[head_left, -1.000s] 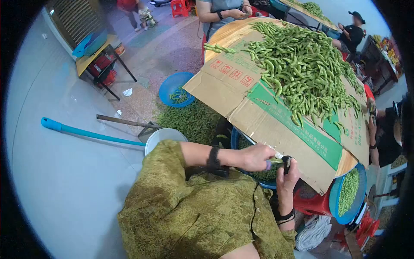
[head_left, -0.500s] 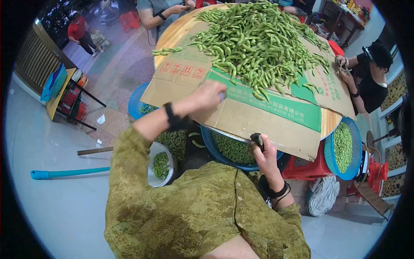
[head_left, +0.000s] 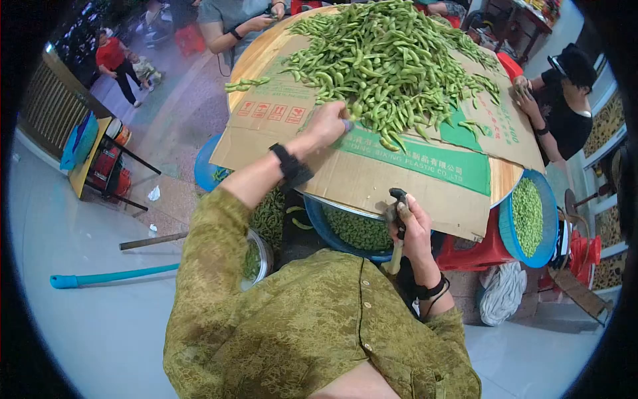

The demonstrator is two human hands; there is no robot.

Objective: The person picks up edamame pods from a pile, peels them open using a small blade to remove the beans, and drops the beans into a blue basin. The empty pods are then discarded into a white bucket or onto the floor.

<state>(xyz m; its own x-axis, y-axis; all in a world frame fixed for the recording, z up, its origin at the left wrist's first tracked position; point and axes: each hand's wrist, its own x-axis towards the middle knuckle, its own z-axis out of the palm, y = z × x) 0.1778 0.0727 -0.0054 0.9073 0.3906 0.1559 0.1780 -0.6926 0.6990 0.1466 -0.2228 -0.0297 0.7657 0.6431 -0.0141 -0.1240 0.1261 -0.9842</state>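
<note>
My left hand (head_left: 325,126) has its fingers drawn together at the near left edge of the heap of green pods (head_left: 392,66). Something purplish shows at its fingertips, too small to name. The pods lie on a flattened cardboard sheet (head_left: 266,136) over a round wooden table (head_left: 251,53). Beside the table's near edge, my right hand (head_left: 416,233) is closed around a dark object (head_left: 399,206); a pale, stick-like part (head_left: 395,258) points down below the fingers. What the dark object is cannot be made out.
Under the near edge stands a blue basin (head_left: 322,216) of shelled beans. Another blue basin (head_left: 548,226) is at the right, a white bucket (head_left: 264,259) by my left side. One person (head_left: 565,113) sits at the right, another (head_left: 229,26) at the far left.
My left hand has moved up and right to the pods. My right hand has turned, and the pale part below it has come into view.
</note>
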